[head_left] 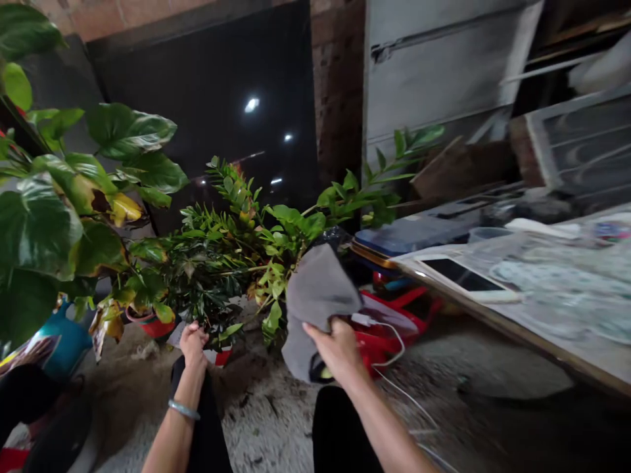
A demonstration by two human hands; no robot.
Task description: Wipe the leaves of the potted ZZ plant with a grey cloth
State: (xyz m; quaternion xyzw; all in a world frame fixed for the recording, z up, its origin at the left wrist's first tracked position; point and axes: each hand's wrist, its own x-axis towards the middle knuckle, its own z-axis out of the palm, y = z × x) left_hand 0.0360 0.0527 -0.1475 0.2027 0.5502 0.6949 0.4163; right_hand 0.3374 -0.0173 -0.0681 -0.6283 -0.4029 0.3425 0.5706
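Note:
My right hand (340,348) grips a soft grey cloth piece (320,282), thumb on its near face. It hangs in front of the leafy plants, with a dark loop showing at its lower edge; whether it is a cap or a folded cloth I cannot tell. My left hand (194,341), a bangle (184,409) on its wrist, is closed above my knee. A small greyish patch (176,335) shows beside its fingers, but what they hold, if anything, is hidden. Behind the right hand sits a red plastic stool or frame (367,345), crossed by a white charging cable (401,341).
Potted plants (217,249) spread across the front and left, one in a red pot (152,323). On the right, a table (542,328) bears a white phone or tablet (466,276) and patterned cloth (557,282). Another person's dark-clothed leg (24,394) shows at lower left.

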